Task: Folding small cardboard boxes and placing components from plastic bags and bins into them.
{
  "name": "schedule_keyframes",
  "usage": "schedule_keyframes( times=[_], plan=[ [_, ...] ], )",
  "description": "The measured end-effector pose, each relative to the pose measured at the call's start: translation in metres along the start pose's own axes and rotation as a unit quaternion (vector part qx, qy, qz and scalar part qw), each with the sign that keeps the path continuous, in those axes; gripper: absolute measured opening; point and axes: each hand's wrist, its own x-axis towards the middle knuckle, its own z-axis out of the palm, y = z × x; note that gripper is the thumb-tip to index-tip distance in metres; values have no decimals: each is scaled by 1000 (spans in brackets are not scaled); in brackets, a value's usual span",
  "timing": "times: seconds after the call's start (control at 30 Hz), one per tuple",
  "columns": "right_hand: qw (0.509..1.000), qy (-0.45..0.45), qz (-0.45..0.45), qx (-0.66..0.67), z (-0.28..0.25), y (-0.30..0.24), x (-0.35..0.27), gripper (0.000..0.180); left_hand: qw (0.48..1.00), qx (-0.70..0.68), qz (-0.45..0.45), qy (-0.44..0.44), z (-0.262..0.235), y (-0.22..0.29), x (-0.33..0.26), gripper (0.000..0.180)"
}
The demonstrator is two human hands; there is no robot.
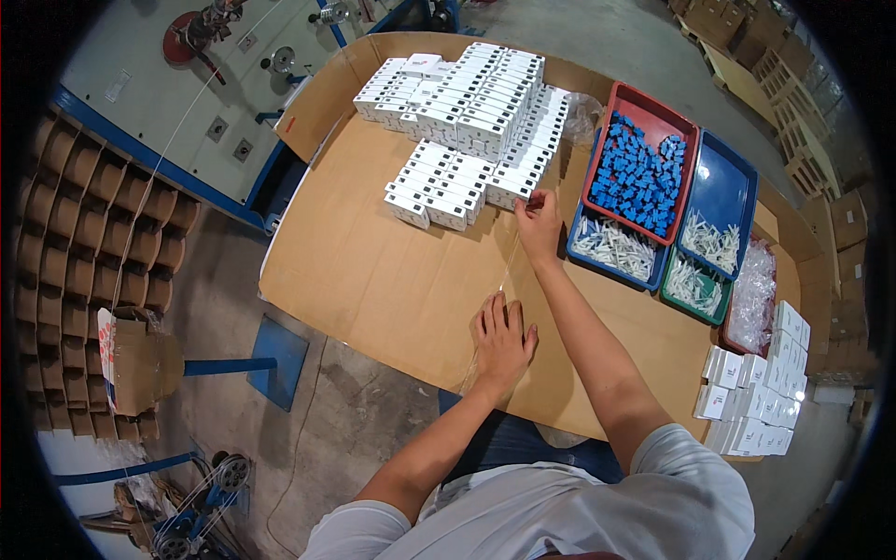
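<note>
My left hand lies with its fingers stretched out near the front edge of the cardboard-covered table. A thin, shiny clear strip or edge runs from beside this hand toward my right hand; what it belongs to is too faint to tell. My right hand reaches farther out, its thumb and fingertips drawn together at the near corner of the stacked small white boxes. Anything pinched there is too small to make out. The boxes stand in rows, piled higher toward the back.
Right of my right hand, a red tray of blue plastic pieces rests over a blue tray of white pieces. Beside them are another blue tray, a green tray, clear plastic bags and more white boxes. Cardboard walls edge the table.
</note>
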Motion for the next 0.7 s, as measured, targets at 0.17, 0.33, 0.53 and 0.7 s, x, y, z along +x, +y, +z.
schedule_keyframes(
  times=[0.17, 0.33, 0.53, 0.7],
  plan=[
    [999, 22, -17, -29, 0, 7, 0, 31, 1000, 8, 0, -9, 4, 1, -1, 53],
    [999, 24, 10, -47, -22, 0, -17, 26, 1000, 1, 8, 8, 6, 2, 1, 53],
    [997, -47, 40, -53, -106, -25, -109, 16, 999, 1, 12, 37, 9, 0, -5, 53],
    [986, -97, 37, -133, -219, -55, -203, 12, 998, 11, 21, 57, 15, -4, -13, 53]
  ],
)
